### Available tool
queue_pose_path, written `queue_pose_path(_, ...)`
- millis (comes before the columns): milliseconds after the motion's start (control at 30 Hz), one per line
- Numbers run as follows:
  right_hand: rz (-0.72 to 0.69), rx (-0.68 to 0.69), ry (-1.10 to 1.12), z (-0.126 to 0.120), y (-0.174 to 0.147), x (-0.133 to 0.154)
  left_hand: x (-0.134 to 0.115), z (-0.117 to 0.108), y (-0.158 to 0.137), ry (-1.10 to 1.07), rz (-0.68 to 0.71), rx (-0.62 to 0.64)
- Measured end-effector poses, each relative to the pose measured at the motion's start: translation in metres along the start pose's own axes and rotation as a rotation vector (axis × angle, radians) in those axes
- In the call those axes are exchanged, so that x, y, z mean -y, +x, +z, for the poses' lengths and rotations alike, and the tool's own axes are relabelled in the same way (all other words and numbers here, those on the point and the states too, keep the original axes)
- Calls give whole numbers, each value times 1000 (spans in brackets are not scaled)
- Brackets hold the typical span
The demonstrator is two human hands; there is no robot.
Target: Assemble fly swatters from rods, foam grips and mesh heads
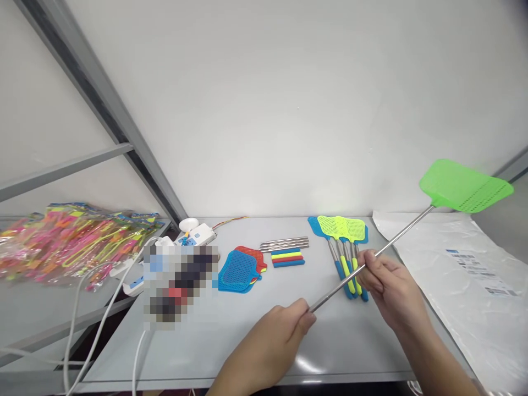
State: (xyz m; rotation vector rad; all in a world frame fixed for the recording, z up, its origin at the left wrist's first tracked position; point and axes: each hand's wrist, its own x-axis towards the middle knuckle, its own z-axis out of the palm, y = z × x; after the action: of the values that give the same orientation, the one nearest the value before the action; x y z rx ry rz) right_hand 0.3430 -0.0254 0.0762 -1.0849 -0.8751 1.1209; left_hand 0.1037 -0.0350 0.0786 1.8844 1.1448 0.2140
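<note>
A green fly swatter (462, 186) is held up at a slant, its flat head at upper right and its thin metal rod running down to the left. My left hand (270, 341) is closed around the rod's lower end, so any grip there is hidden. Farther up, my right hand (390, 283) pinches the rod between thumb and fingers. Behind the rod lie several blue and yellow fly swatters (343, 226) with coloured grips. Loose metal rods (284, 243) lie at mid-table above a row of coloured handle grips (287, 258). Left of them is a stack of blue and red swatter heads (239, 269).
A white plastic package (466, 291) with a printed label covers the right side. Bagged colourful items (74, 242) fill a shelf at left, behind a grey metal post (124, 126). A power strip (198, 235), white cables (99, 324) and a pixelated patch occupy the table's left.
</note>
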Motion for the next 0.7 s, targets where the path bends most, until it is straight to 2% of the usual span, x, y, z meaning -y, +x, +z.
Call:
queue_pose_path(100, -32, -67, 86, 12, -7, -13, -2, -5, 2, 60, 52, -23)
queue_pose_path(233, 71, -6, 140, 21, -12, -27, -1, -8, 6, 108, 71, -41)
queue_pose_path(400, 51, 8, 86, 4, -3, -17, 9, -11, 7, 166, 42, -42)
queue_pose_path(567, -15, -115, 162, -20, 14, 5, 15, -25, -3, 160, 37, 8)
queue_pose_path(700, -74, -171, 175, -19, 13, -2, 16, -33, -10, 140, 28, 30)
